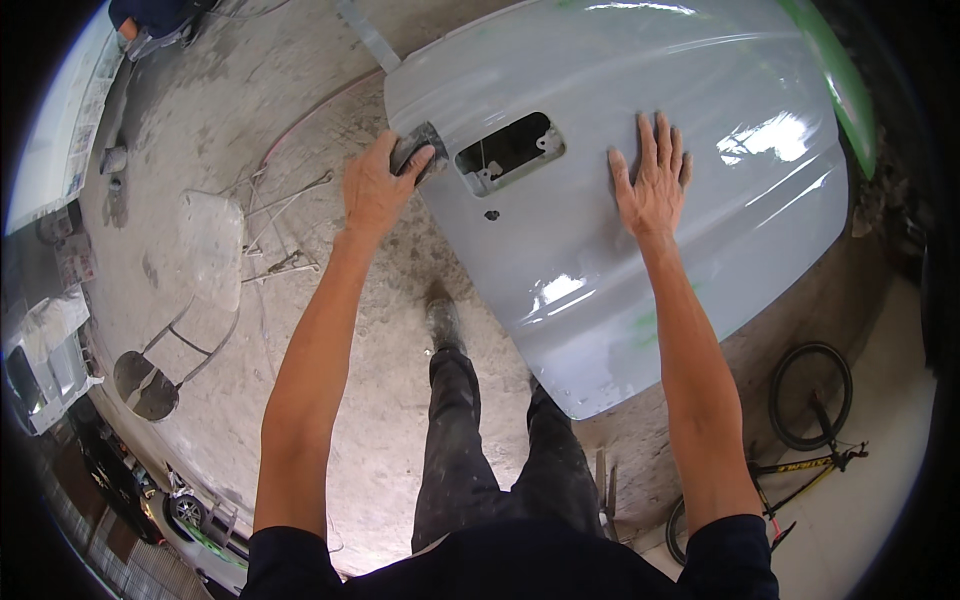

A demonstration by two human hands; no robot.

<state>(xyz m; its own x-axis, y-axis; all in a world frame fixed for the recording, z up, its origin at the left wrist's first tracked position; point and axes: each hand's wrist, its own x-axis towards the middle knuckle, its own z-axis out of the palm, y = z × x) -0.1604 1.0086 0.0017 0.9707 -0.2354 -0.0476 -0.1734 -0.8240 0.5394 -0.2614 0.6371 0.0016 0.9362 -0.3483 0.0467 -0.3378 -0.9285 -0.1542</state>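
A large car hood panel (600, 235) lies before me, glossy grey with green patches at its rim. It has a rounded rectangular opening (515, 145) and a small dark hole below that. My left hand (374, 192) grips a dark block, seemingly a sanding block (430, 143), at the panel's left edge beside the opening. Its thumb lies across the block, and the block's underside is hidden. My right hand (653, 190) rests palm down on the panel, right of the opening, fingers stretched out and holding nothing.
Left on the concrete floor stands a worn metal-framed chair (212, 250) and a frame with a round dark seat (146, 386). A thin hose (310, 112) runs behind. A bicycle (811, 398) is at lower right. Another person (152, 28) is at far left, near a paper-masked vehicle (75, 130).
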